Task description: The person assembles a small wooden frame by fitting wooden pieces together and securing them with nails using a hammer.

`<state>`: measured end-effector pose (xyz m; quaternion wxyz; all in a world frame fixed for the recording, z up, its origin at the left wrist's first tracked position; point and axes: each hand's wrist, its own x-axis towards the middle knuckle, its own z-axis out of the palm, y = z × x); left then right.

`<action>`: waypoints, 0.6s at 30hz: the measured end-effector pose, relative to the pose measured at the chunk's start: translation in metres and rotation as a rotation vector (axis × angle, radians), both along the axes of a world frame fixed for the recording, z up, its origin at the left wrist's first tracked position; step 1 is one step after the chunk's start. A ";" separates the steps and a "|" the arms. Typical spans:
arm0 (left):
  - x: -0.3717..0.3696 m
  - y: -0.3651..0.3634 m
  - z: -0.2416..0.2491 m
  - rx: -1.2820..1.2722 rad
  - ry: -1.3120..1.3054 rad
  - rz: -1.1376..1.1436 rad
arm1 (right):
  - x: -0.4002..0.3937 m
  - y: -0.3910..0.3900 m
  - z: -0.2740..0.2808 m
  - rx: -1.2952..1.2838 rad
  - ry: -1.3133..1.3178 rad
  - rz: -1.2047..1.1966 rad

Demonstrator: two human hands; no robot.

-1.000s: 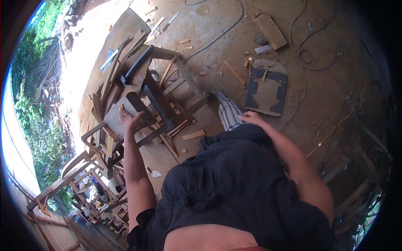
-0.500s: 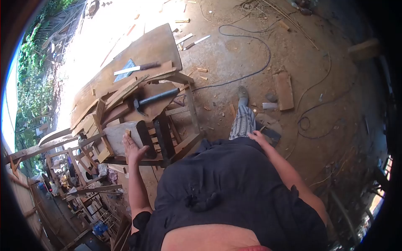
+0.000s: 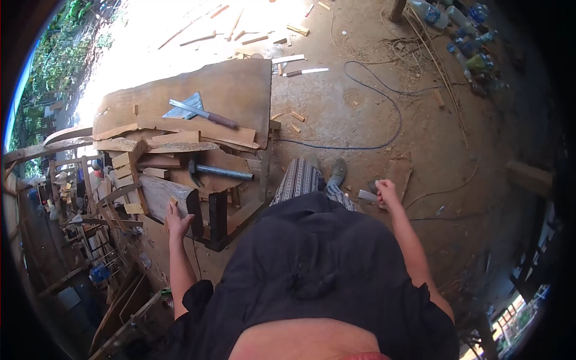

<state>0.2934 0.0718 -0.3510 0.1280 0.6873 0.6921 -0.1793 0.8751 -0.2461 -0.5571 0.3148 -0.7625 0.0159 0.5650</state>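
My left hand point(image 3: 179, 221) rests at the near end of a pale wooden block point(image 3: 163, 193), its fingers around a small strip of wood point(image 3: 173, 200). Beyond it a hammer point(image 3: 222, 173) with a metal handle lies on the wood pieces. A long blade with a dark handle point(image 3: 222, 120) lies across a blue cloth point(image 3: 191, 106) on the board. Out to the right, my right hand point(image 3: 387, 193) is closed in the air above the floor; whether it pinches anything small is too unclear to tell.
The large wooden board point(image 3: 240, 84) covers the bench. Another knife point(image 3: 307, 71), wood scraps and a dark cable point(image 3: 398, 120) lie on the floor. Plastic bottles point(image 3: 435, 17) are heaped at the upper right. A plank point(image 3: 401, 171) lies beyond my right hand.
The view has turned, and I stand more to the right of the bench. My right hand has moved out from beside my body and its fingers have closed. My left hand stays at the block.
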 end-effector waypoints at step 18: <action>0.020 0.058 -0.018 0.328 -0.196 0.690 | 0.172 0.249 0.005 -0.291 -0.200 0.953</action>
